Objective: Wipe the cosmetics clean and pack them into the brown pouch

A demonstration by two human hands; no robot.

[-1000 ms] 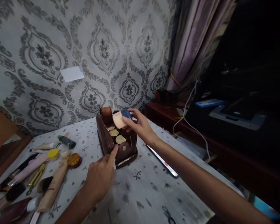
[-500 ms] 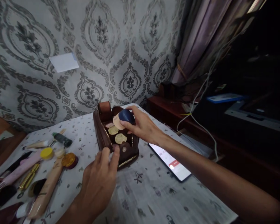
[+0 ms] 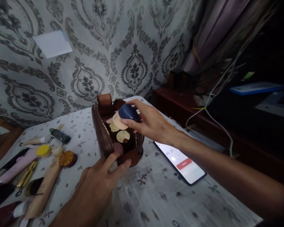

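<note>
A brown zip bag (image 3: pixel 99 134) stands unzipped on the table, with several round gold-topped containers (image 3: pixel 123 136) inside. My right hand (image 3: pixel 149 121) is closed around a beige bottle with a dark blue cap (image 3: pixel 128 113), tilted over the bag's opening. My left hand (image 3: pixel 101 176) grips the bag's near edge, its thumb against the front flap (image 3: pixel 132 158). Something pale shows between its fingers, too unclear to name. A pinkish round thing (image 3: pixel 118 148) sits just inside the near end.
To the left lie makeup brushes (image 3: pixel 8 178), a beige tube (image 3: pixel 44 195), a green-capped bottle (image 3: pixel 60 135), a yellow-lidded jar (image 3: pixel 44 150) and an amber-lidded jar (image 3: pixel 68 158). A lit phone (image 3: pixel 183 162) lies right, under my right forearm. White cables (image 3: pixel 217 121) hang beyond the table.
The blue-capped bottle is slightly lower over the bag's contents. My left hand has pulled the front flap outward and down. The camera view has shifted.
</note>
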